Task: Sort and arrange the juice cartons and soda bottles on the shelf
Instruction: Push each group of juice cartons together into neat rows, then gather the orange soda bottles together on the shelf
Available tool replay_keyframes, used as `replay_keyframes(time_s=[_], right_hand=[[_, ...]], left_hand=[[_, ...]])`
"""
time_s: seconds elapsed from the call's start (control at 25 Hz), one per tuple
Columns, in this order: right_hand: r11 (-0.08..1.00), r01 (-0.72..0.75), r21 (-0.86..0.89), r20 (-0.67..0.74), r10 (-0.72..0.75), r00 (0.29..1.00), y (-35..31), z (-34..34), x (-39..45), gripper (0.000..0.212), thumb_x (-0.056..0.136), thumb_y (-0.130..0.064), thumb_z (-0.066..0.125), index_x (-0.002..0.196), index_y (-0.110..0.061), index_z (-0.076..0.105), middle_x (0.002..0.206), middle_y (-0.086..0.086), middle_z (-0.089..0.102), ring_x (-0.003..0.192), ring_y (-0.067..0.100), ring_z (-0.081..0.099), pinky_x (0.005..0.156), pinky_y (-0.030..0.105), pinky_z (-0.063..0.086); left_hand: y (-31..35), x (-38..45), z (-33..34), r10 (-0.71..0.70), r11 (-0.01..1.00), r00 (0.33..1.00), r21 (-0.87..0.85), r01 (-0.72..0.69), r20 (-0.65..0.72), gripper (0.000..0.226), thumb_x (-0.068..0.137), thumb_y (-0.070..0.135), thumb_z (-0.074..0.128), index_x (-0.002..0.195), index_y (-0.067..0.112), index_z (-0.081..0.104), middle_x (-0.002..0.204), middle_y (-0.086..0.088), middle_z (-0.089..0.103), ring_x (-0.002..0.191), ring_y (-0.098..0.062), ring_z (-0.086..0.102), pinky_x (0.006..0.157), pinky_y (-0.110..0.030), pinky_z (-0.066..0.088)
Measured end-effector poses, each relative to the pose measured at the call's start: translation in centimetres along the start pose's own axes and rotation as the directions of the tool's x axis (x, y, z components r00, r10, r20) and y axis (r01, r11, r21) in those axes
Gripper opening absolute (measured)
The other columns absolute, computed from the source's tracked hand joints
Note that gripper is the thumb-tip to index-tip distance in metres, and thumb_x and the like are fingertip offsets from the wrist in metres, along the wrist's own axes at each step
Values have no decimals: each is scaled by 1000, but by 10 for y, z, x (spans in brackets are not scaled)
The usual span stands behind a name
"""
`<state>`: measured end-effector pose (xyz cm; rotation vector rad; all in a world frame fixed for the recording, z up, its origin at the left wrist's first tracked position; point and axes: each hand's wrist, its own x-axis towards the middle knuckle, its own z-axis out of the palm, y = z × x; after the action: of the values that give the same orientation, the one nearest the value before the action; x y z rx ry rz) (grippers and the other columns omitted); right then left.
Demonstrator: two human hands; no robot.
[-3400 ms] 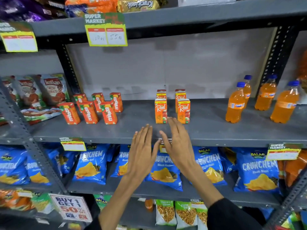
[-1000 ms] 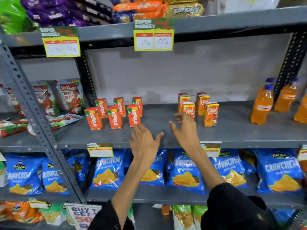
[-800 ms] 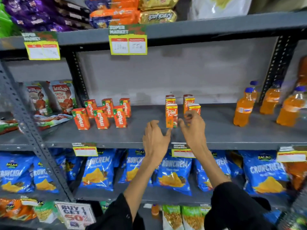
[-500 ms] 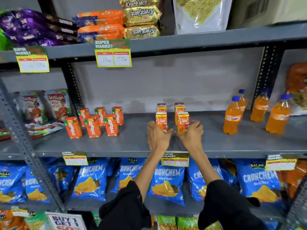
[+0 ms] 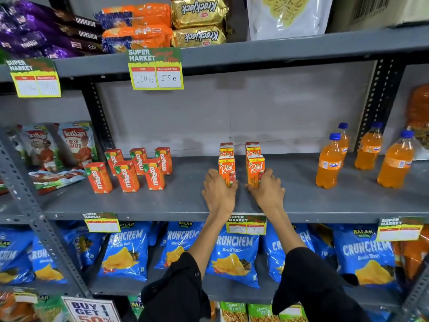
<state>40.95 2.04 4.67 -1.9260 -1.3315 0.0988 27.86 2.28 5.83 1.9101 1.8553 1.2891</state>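
Observation:
On the grey middle shelf point(image 5: 185, 201), two front orange Real juice cartons stand side by side, with two more behind them point(image 5: 226, 148). My left hand point(image 5: 218, 191) grips the base of the left front Real carton point(image 5: 227, 167). My right hand point(image 5: 267, 191) grips the base of the right front Real carton point(image 5: 255, 168). Both cartons stand upright on the shelf. Several orange Maaza cartons point(image 5: 130, 170) stand in two rows to the left. Several orange Fanta bottles point(image 5: 329, 161) with blue caps stand at the right.
Ketchup pouches point(image 5: 76, 142) lean at the far left of the same shelf. Biscuit packs point(image 5: 199, 22) fill the shelf above, and blue Crunchem chip bags point(image 5: 232, 256) the one below. Price tags point(image 5: 156, 69) hang on the shelf edges. A slotted upright point(image 5: 34, 217) crosses at lower left.
Both hands have reached forward from the shelf's front edge and closed around the bases of the two front Real cartons. The view has shifted and tilted up a little.

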Motion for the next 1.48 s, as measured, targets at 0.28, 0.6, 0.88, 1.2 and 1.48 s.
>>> replay_keyframes(time_s=[0.28,0.6,0.88,1.2,1.48], right_hand=[[999,0,-50,-22,-1,1000,1,1,-4,64,82,-50,74,123,-10,45,125,15,63,120,37,57,99,50,44],[972,173,161,-159,-147,976,38,-43,-19,49,91,-39,67,130,-14,50,126,8,60,119,27,57,95,43,51],[985,144,91,-463,-86,882,134,-151,6,62,90,-33,67,140,-6,42,131,15,53,121,33,50,98,46,46],[981,-154,116,-310,183,933,226,-206,54,88,88,-31,69,151,6,20,148,31,38,138,47,37,112,55,35],[948,-120,296,-22,132,991,269,-220,85,48,96,-18,60,135,3,44,135,25,54,126,42,54,104,45,45]], left_hand=[[-6,-2,4,26,1000,1000,-15,-26,-14,60,84,42,77,121,9,45,122,-13,61,115,-32,61,96,-49,52],[22,-32,4,127,984,965,-94,-152,-230,60,85,45,72,128,16,42,123,-9,58,115,-30,55,89,-49,45],[145,-86,78,206,807,970,-539,-241,-126,44,85,24,77,120,18,52,102,-2,62,90,-19,60,82,-40,53],[207,-95,159,105,887,982,-460,-21,158,70,81,17,83,137,7,43,134,-14,54,125,-29,54,106,-44,47],[212,-78,173,32,913,973,-402,64,227,43,84,18,81,117,12,55,119,-14,70,111,-33,66,95,-44,52]])
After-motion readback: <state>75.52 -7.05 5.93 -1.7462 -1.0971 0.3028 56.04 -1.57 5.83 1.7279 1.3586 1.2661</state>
